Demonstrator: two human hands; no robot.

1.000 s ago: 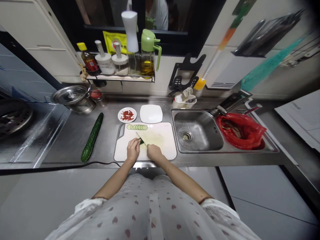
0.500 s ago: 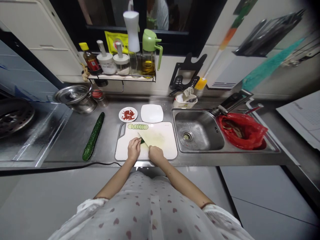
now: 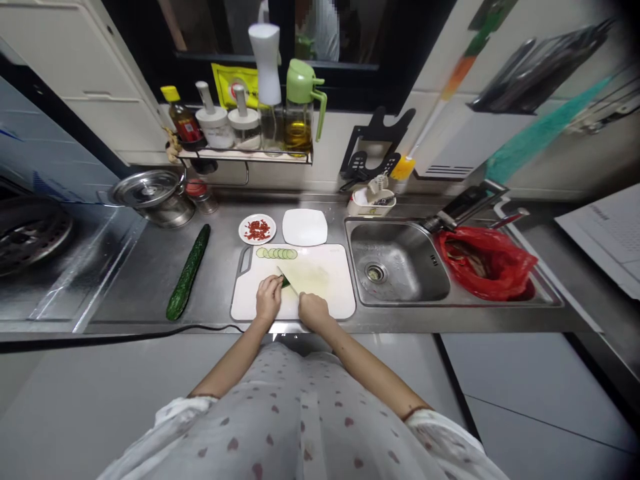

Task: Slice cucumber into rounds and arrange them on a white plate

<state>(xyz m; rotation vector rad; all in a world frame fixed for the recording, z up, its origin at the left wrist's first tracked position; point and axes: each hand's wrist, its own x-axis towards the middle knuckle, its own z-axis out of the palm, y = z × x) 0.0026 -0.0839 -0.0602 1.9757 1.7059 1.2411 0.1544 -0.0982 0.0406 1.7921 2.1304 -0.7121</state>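
On the white cutting board [image 3: 344, 300], my left hand [image 3: 269, 297] is closed around a short dark-green piece of cucumber [image 3: 285, 282], most of it hidden by the fingers and the blade. My right hand [image 3: 313, 312] grips the handle of a knife [image 3: 289, 279], whose blade slants up and left against the cucumber. A row of thin cucumber slices [image 3: 277, 253] lies overlapping along the board's far edge. Behind the board stand a small white plate [image 3: 242, 235] with chopped red pieces [image 3: 257, 230] and a bare white square plate [image 3: 305, 227].
A whole cucumber [image 3: 188, 273] lies left of the board. To the right are the steel sink [image 3: 400, 292] and a red plastic bag [image 3: 520, 260]. A lidded pot [image 3: 170, 212] stands back left. A seasoning shelf [image 3: 235, 156] hangs above the counter; a black cord [image 3: 150, 337] runs along its front edge.
Both hands, the knife and the cucumber piece stay in nearly the same place on the board. The whole view has shifted very slightly.
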